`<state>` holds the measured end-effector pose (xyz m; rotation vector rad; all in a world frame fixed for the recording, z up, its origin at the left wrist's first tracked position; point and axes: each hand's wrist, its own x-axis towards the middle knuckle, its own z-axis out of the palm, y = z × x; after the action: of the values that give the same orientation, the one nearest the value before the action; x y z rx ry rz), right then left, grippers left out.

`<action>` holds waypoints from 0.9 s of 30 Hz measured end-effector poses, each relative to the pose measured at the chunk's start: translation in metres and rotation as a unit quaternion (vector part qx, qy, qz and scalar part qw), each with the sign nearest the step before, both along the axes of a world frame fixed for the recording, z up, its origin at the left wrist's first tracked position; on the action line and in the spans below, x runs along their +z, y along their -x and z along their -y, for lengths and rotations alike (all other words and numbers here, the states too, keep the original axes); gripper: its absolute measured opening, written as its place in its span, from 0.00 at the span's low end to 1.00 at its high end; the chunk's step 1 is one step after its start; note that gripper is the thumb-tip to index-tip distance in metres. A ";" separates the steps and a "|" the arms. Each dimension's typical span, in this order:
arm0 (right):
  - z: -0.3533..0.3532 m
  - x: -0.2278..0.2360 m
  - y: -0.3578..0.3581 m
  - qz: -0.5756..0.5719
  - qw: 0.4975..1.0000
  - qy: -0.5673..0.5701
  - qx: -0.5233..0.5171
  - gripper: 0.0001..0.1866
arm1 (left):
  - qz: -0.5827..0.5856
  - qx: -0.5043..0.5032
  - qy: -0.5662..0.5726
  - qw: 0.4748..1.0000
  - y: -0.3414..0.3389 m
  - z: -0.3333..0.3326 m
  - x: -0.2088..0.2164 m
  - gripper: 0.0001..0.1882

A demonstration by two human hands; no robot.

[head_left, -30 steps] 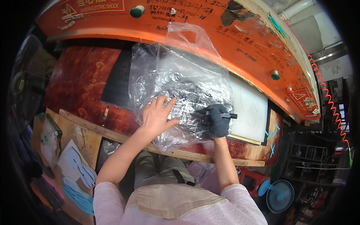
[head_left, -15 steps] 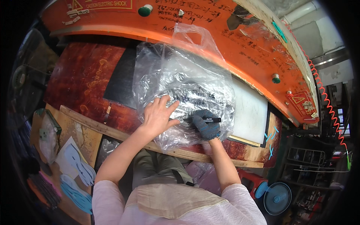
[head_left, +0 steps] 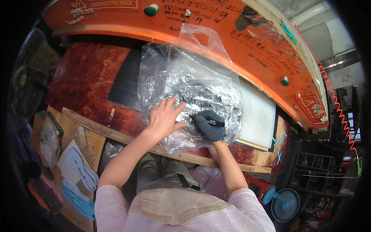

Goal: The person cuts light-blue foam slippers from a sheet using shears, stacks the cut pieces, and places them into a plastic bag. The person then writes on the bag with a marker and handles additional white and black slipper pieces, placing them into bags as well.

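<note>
A clear plastic bag [head_left: 154, 73] with a cut-out handle lies spread over the white board [head_left: 257, 112] and the black sheet [head_left: 127, 83]. Dark handwriting marks the bag's lower middle. My bare left hand [head_left: 164, 118] presses flat on the bag, fingers spread. In a grey-blue knit glove, my right hand [head_left: 210, 127] grips a black marker pen [head_left: 217, 123], its tip end close to the bag just below the writing. Whether the tip touches the plastic is too small to tell.
Behind the bag rises an orange machine panel [head_left: 216, 50] with green buttons. A wooden strip [head_left: 89, 125] edges the red-brown work surface [head_left: 87, 73]. At lower left, blue-white cut pieces [head_left: 79, 197] lie on a side board. A red coiled hose [head_left: 336, 100] hangs at right, above a round blue-lidded stool [head_left: 286, 205].
My right hand has shifted slightly left with the marker, which now tilts a little differently. My left hand stays almost in place on the bag.
</note>
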<state>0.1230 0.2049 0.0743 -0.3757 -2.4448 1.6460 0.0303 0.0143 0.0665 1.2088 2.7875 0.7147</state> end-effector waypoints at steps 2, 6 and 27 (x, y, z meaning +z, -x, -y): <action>0.001 0.000 -0.001 -0.006 0.999 -0.036 0.003 0.06 | 0.005 0.001 0.000 1.000 0.000 0.000 0.000 0.34; -0.001 -0.003 -0.001 -0.012 0.998 0.048 -0.031 0.05 | 0.010 0.000 -0.002 1.000 0.001 0.000 -0.001 0.34; -0.016 -0.005 -0.002 -0.012 1.000 0.005 -0.009 0.06 | 0.027 -0.002 0.012 1.000 0.002 0.000 0.003 0.35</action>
<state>0.1249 0.2210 0.0690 -0.3746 -2.4099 1.6454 0.0286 0.0147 0.0697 1.1736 2.7405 0.7016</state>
